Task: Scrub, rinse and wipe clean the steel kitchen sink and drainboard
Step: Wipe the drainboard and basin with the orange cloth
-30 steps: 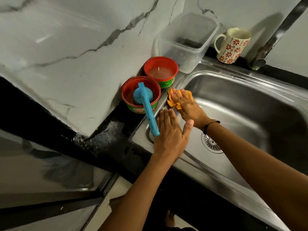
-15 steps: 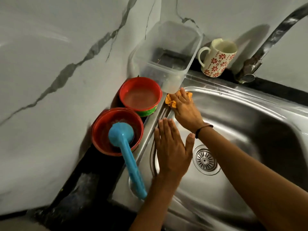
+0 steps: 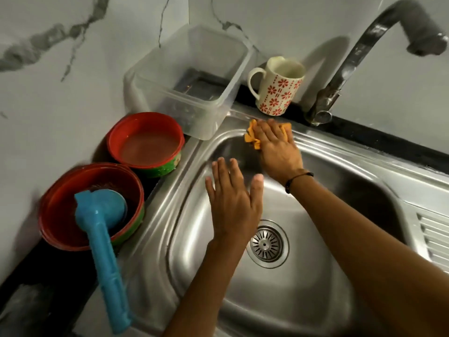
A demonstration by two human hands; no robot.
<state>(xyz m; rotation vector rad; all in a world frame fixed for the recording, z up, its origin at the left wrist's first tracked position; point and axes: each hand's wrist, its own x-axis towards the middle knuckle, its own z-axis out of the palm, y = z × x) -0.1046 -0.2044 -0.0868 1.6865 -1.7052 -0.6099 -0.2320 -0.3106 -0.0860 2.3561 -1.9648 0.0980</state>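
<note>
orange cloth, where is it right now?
In the head view the orange cloth lies under the right hand, pressed on the steel sink at its back-left corner rim, just below the flowered mug and right of the clear plastic container.

The walls [image 3: 73,98] are being covered by pale marble-look panels with grey veins; a corner seam is being shown behind a clear plastic tub [image 3: 192,76]; a black counter [image 3: 379,139] is being lit dimly from above; soft shadows are being cast on the wall.
</note>
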